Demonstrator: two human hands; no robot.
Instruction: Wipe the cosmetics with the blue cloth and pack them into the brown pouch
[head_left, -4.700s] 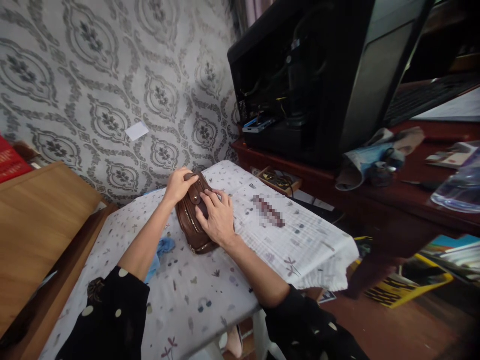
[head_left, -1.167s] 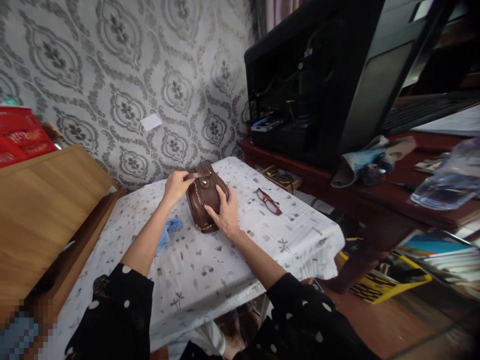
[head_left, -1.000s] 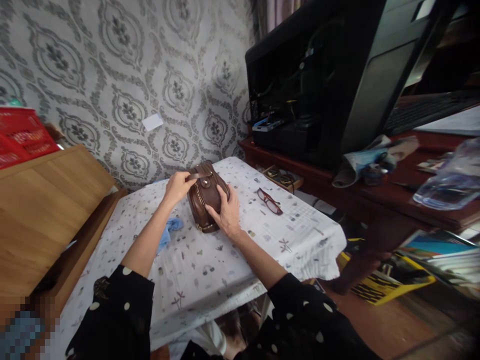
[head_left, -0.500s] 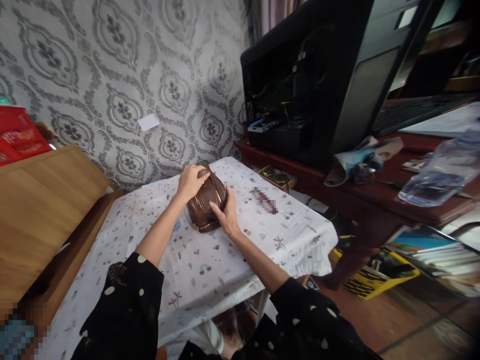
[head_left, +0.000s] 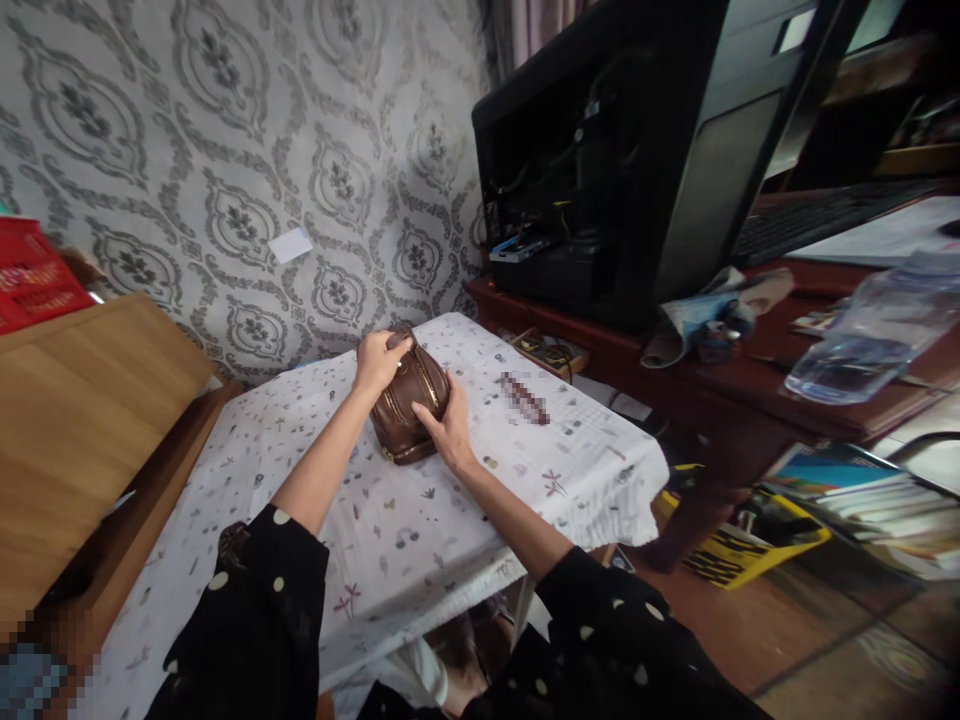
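A small brown leather handbag (head_left: 407, 405) with gold zippers rests tilted on the white patterned tablecloth (head_left: 405, 510). My left hand (head_left: 379, 360) grips its top at the left, fingers bent over the upper edge. Against the bag's right side lies my right hand (head_left: 450, 425), thumb across the front and the other fingers behind, partly hidden. To the right of the bag is a blurred-out reddish-brown strip (head_left: 525, 398) on the cloth.
A black computer case (head_left: 585, 180) stands on the dark red desk at right, with a clear plastic bottle (head_left: 847, 345) near its edge. Below is a yellow crate (head_left: 739, 550). A wooden panel (head_left: 97, 400) borders the left side, and patterned wallpaper (head_left: 247, 130) rises behind.
The whole view has shifted slightly. Both hands keep their hold on the handbag, and the blue patch beside the bag at its left no longer shows.
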